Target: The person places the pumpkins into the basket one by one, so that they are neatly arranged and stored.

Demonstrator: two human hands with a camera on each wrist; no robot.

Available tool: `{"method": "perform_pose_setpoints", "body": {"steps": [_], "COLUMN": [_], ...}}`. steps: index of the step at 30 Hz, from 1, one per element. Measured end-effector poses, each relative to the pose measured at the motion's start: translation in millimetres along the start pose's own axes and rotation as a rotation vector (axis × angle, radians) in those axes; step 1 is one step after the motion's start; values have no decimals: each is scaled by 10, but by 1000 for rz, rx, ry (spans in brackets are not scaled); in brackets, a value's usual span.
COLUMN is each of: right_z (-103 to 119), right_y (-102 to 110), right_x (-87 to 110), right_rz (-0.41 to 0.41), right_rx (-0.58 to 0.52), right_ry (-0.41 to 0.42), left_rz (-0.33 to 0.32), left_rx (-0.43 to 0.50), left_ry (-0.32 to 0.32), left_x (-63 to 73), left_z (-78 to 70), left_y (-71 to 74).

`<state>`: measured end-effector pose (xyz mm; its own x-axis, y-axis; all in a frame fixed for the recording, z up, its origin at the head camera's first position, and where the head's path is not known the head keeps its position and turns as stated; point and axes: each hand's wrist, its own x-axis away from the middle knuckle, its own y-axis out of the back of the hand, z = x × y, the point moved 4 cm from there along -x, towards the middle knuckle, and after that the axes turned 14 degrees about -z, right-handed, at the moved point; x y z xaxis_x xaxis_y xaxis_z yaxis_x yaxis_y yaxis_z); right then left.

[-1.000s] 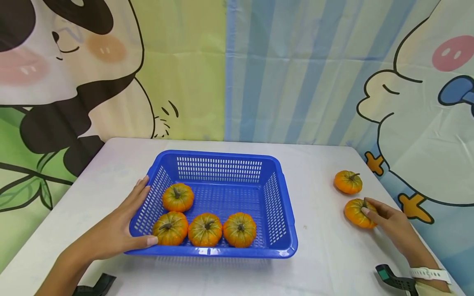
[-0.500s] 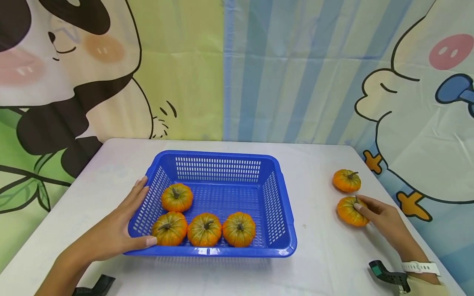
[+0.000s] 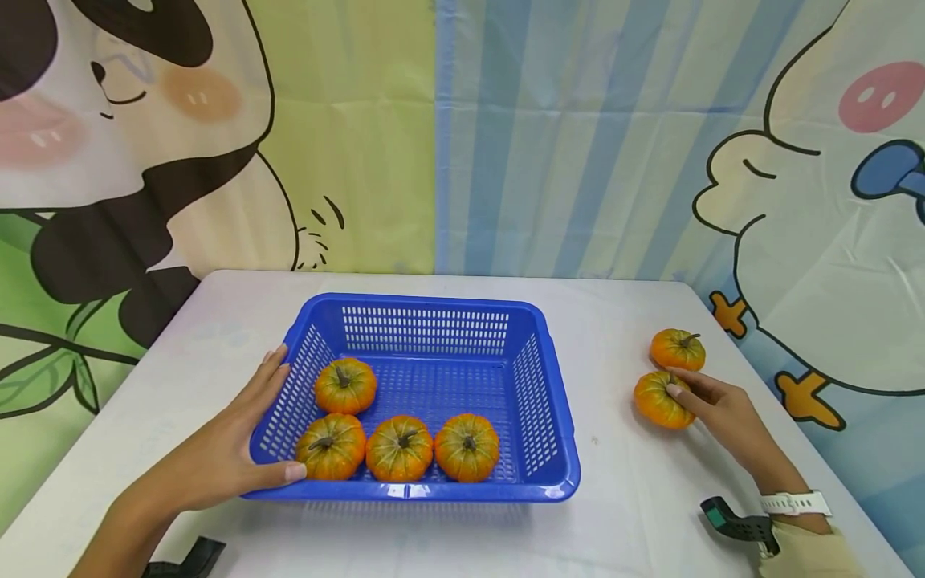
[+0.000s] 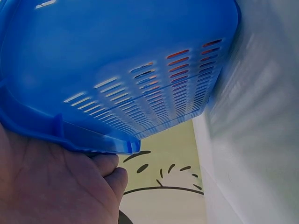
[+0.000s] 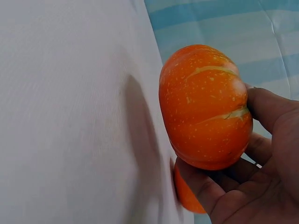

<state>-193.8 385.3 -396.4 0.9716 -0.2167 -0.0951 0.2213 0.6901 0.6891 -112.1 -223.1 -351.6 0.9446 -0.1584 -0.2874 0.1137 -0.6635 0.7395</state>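
- We see a small ribbed orange pumpkin (image 3: 649, 401), streaked greenish-yellow on top, pinched near its stem by the right hand (image 3: 733, 417), just above the tabletop.
- A similar pumpkin, the far one (image 3: 675, 351), lies just behind it, its stem pointing right.
- We see a blue perforated plastic basket (image 3: 520, 491) standing well to their left, the left hand (image 3: 209, 461) resting against its left side and front rim.
- Inside, we count four more pumpkins (image 3: 401, 451), stems up: three along the front, one behind the leftmost.

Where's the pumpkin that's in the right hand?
In the head view, the held pumpkin is right of the blue basket, just in front of the far pumpkin.
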Motion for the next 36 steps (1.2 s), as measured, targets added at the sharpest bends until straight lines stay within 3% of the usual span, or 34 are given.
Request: {"method": "perform_pose_setpoints", "body": {"steps": [14,23,36], "right_z": [327,554,939], "right_y": [-166,-255,-280], "right_x": [-73,-147,-242], "right_rz": [-14,6,-12], "right_rx": [-92,-93,-192], "right_ry": [140,150,206], "left_rz": [2,-1,0], "left_rx": [-5,-6,6], "left_ry": [3,6,2], "left_x": [5,18,5], "left_z": [5,10,-4], "left_y": [8,1,9]}}
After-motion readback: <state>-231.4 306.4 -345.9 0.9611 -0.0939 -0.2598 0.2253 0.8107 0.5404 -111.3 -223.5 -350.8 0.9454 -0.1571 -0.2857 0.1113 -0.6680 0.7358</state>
